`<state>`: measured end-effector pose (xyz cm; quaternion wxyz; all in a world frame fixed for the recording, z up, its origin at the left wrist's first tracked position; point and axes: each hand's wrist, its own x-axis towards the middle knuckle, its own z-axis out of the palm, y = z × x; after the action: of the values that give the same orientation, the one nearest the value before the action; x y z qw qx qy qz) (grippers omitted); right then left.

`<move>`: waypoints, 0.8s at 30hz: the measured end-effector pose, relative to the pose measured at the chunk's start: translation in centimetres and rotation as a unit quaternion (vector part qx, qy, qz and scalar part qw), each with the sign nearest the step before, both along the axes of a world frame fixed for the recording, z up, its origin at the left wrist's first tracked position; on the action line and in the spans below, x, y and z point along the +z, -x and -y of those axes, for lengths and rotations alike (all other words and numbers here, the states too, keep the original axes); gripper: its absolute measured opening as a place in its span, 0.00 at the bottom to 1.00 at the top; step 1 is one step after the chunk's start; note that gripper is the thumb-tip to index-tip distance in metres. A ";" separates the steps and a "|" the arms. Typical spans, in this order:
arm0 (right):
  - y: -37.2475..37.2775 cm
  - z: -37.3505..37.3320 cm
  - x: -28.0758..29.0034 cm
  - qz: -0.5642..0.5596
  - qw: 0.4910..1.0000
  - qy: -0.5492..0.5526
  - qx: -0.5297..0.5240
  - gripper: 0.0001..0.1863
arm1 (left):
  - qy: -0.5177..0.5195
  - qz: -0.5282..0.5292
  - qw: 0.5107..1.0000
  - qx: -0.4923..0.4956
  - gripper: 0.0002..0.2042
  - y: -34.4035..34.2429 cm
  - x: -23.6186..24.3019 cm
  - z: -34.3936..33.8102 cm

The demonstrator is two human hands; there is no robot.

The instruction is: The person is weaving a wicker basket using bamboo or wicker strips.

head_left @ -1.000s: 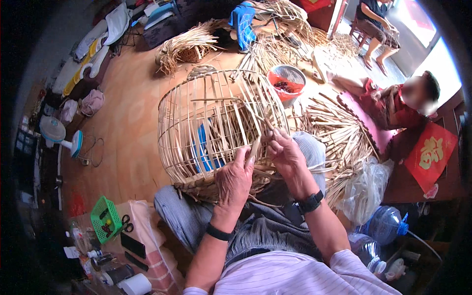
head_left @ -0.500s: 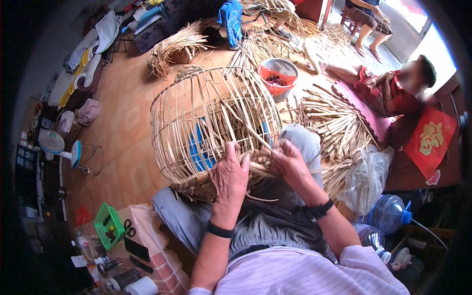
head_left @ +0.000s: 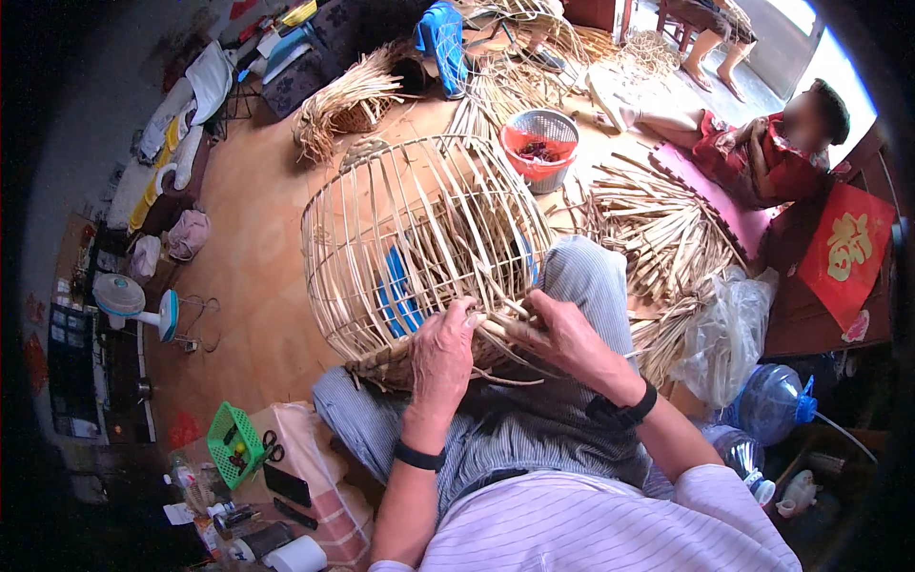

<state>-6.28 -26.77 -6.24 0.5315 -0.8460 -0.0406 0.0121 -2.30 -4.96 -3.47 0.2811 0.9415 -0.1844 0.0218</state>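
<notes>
Hands: I see left hand (head_left: 443, 355) and right hand (head_left: 562, 336) together, clamped on the bamboo basket (head_left: 419, 243) rim strips.
Risk: I reckon a strip could snap or spring loose there.

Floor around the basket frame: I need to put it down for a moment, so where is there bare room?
Bare wooden floor lies left of the basket frame, toward the small fan. Crowded right: bamboo strips, red bin, plastic bag.

red basket (head_left: 539, 143), green basket (head_left: 232, 442), small fan (head_left: 129, 299), water jug (head_left: 777, 404)
</notes>
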 end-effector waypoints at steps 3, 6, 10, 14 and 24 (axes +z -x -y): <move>-2.1 0.7 -2.2 0.015 0.995 -0.046 -0.091 0.16 | 0.001 0.067 0.997 -0.023 0.09 -0.1 -1.9 0.5; -3.3 0.5 -0.8 -0.082 0.984 -0.114 -0.108 0.16 | -0.039 0.021 0.999 0.006 0.09 0.1 -1.0 0.6; -3.1 -0.2 -0.8 -0.054 0.996 -0.052 -0.049 0.17 | -0.067 0.052 0.996 0.003 0.11 -0.1 -1.8 1.2; -3.8 -0.9 -2.1 -0.117 0.983 -0.140 0.011 0.17 | -0.031 0.043 0.998 0.021 0.13 -0.6 -2.7 1.0; -5.4 -4.6 -0.6 -0.138 0.968 -0.208 0.032 0.14 | 0.098 0.062 0.987 0.112 0.12 0.4 -0.2 -2.1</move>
<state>-0.86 -22.14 -6.88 0.6959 -0.7049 0.0044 0.1375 -2.69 -2.90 -3.71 0.3561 0.9208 -0.0921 0.1297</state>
